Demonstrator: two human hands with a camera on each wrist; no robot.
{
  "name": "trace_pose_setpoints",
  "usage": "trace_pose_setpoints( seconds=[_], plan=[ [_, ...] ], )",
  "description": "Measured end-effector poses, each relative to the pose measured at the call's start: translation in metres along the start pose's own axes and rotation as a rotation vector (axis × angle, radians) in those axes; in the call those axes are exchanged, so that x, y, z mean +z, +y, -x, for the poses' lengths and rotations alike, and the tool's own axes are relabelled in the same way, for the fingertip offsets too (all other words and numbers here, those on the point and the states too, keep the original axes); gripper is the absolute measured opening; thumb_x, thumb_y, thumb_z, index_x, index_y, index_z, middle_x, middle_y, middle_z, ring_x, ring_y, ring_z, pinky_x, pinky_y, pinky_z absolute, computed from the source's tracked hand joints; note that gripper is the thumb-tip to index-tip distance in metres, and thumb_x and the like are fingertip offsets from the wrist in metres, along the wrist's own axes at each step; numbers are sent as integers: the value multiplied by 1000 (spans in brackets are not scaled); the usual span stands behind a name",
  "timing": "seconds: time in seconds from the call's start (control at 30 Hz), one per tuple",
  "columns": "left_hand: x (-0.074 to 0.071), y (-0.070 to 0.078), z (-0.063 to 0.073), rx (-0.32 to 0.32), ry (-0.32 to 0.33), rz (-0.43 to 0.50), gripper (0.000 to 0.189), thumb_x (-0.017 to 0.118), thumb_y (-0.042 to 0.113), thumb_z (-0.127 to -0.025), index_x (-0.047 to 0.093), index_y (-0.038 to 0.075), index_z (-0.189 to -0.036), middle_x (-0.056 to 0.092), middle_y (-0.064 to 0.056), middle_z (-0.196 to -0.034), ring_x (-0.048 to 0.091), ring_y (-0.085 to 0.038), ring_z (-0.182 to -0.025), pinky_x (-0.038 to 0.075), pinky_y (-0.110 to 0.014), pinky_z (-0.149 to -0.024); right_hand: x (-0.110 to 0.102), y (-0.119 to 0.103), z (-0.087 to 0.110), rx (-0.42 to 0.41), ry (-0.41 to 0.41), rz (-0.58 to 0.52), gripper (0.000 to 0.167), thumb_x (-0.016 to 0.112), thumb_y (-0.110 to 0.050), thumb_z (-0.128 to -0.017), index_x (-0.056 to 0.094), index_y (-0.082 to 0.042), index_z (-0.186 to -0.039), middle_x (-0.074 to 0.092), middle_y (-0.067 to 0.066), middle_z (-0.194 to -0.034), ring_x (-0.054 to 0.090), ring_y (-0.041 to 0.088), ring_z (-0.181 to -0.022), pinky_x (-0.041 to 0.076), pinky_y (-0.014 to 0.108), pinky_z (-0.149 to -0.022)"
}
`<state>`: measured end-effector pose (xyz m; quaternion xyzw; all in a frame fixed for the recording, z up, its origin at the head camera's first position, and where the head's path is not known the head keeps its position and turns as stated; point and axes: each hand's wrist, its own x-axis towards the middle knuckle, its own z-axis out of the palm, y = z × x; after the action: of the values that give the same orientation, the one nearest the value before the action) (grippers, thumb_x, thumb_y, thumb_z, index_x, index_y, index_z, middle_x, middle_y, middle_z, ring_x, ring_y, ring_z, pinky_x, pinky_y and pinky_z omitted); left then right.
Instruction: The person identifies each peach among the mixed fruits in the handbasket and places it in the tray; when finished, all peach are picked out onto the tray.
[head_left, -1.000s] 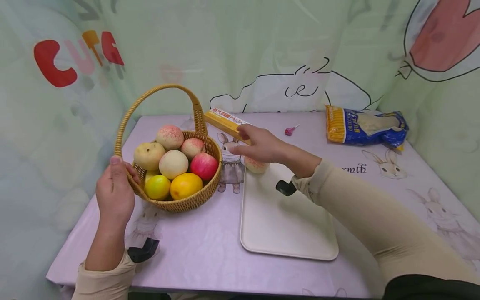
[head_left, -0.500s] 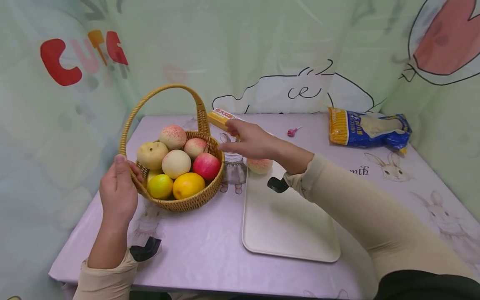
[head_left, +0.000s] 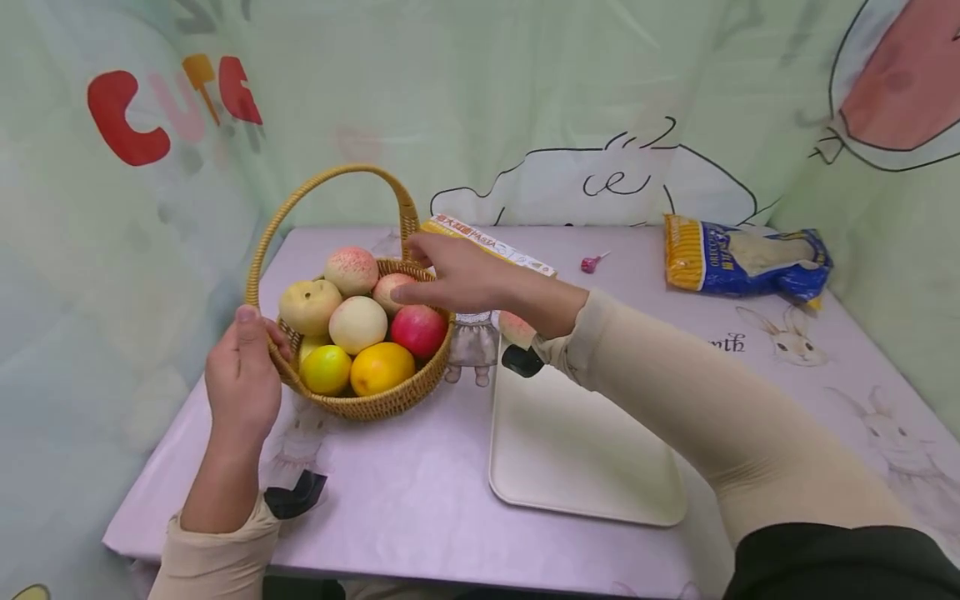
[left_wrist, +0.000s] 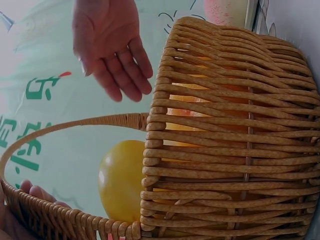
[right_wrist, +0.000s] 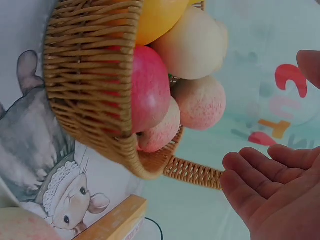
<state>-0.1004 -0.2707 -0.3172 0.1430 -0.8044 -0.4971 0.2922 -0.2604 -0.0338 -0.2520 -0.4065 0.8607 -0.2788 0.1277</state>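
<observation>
A wicker basket (head_left: 390, 406) full of fruit stands on the left of the table. My left hand (head_left: 243, 371) grips the near left base of its arched handle (head_left: 281, 218). Inside lie several fruits, among them a red apple (head_left: 418, 331), a yellow lemon-like fruit (head_left: 382, 368), a yellow-green fruit (head_left: 326, 370), a pale round fruit (head_left: 358, 325) and a pink-speckled peach (head_left: 352, 271). Over the basket's right side hovers my right hand (head_left: 457, 271), its fingers extended and holding nothing. It partly covers a second peach (head_left: 385, 293) in the head view; the right wrist view shows the fingers apart from the fruit.
Right of the basket lies a beige tray (head_left: 585, 450), with another peach (head_left: 516, 328) at its far left corner, partly behind my wrist. Farther back are a yellow pasta box (head_left: 495, 246), a wrapped lollipop (head_left: 592, 262) and a blue-and-yellow pasta bag (head_left: 746, 257).
My right hand has moved left, from beside the pasta box to over the basket's right side. My left hand keeps its grip on the handle. The view has shifted slightly.
</observation>
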Motion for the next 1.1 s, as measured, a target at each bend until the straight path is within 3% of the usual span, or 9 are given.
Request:
trace_pose_setpoints(
  seconds=[0.2, 0.33, 0.73, 1.1],
  plan=[
    [0, 0, 0, -5, -4, 2, 52, 32, 50, -112, 57, 9, -91, 56, 3, -77, 50, -20, -73, 42, -23, -61, 4, -12, -11, -5, -35, 1, 78, 67, -49, -97, 37, -8, -156, 54, 10, -148, 52, 25, -135, 42, 39, -115],
    [1, 0, -1, 21, 0, -6, 52, 33, 49, -112, 57, 7, -91, 55, 3, -76, 50, -19, -73, 42, -22, -61, 7, -17, -18, -18, -45, 0, 72, 67, -46, -98, 41, -8, -153, 58, 9, -142, 56, 23, -128, 44, 38, -113],
    [2, -1, -3, 54, 15, 22, 52, 34, 44, -113, 57, 4, -90, 55, 3, -75, 50, -19, -72, 43, -21, -62, 18, -23, -44, -1, -122, 51, 78, 64, -53, -98, 38, -7, -156, 54, 9, -151, 54, 24, -136, 43, 37, -115],
    [2, 1, -3, 27, 9, -10, 55, 32, 49, -112, 57, 4, -92, 55, 1, -75, 50, -21, -72, 43, -22, -62, 29, -29, -65, 16, -258, 90, 79, 64, -52, -99, 39, -3, -155, 58, 10, -144, 56, 19, -124, 44, 34, -112]
  ],
)
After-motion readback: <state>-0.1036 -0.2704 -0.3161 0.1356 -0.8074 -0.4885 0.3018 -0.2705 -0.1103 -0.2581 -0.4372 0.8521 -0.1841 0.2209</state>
